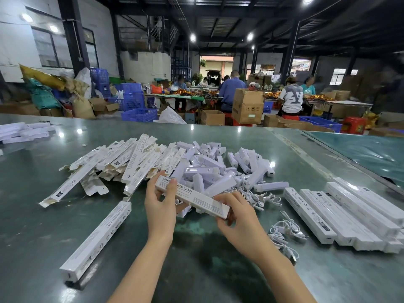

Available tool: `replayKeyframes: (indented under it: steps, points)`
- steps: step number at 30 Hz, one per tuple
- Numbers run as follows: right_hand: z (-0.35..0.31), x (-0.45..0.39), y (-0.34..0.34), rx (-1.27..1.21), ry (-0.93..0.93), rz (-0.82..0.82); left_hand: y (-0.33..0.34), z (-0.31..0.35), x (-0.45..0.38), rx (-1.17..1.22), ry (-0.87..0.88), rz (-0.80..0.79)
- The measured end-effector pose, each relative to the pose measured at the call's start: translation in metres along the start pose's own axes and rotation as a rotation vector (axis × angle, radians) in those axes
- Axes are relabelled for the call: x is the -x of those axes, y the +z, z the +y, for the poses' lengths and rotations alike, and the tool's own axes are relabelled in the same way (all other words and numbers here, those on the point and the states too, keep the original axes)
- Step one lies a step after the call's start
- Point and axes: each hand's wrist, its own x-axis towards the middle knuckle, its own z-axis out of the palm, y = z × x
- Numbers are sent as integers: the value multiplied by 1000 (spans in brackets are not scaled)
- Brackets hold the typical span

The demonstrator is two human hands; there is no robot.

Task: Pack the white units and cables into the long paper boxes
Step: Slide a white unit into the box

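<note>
**Both hands hold one long box by its ends, above the near edge of the pile**

The left hand [160, 206] grips the far end of a "Smart Sensor Lamp" box [192, 196], thumb on its printed face and fingers curled behind. The right hand [237, 217] pinches the near end, fingertips wrapped over the end where the flap would be. Holding it by both ends keeps the thin carton straight and leaves the right fingers at the opening, which suggests the end is being closed or checked; the flap itself is hidden, so whether a unit is already inside cannot be told.

The worktable [196, 270] seems laid out as a line running left to right. Flat, unfilled cartons [113, 162] lie fanned towards the far left. The white lamp units [209, 169] are heaped in the middle, straight ahead of the hands. Coiled white USB cables [284, 232] lie just right of the hands, some trailing out of the heap. Squared-up boxes [354, 217] lie side by side by the right edge, probably the packed ones. One more erected box [98, 241] lies alone near the front left, one end open.

Many units are left, so the job is far from done.
</note>
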Motion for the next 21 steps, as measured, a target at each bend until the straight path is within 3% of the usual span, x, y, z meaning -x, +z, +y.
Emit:
replayKeyframes:
  steps: [8,13,17,21]
  points:
    - [-6,-1,3,-79,-21,85,1,4,2,40,-11,38]
    - [-12,-2,8,-134,-47,199,9,5,5,120,-161,7]
    - [-14,-1,12,-115,-1,81,23,2,19,-35,-215,-172]
    - [-21,-3,17,-48,-6,-53,19,15,15,-164,-286,-115]
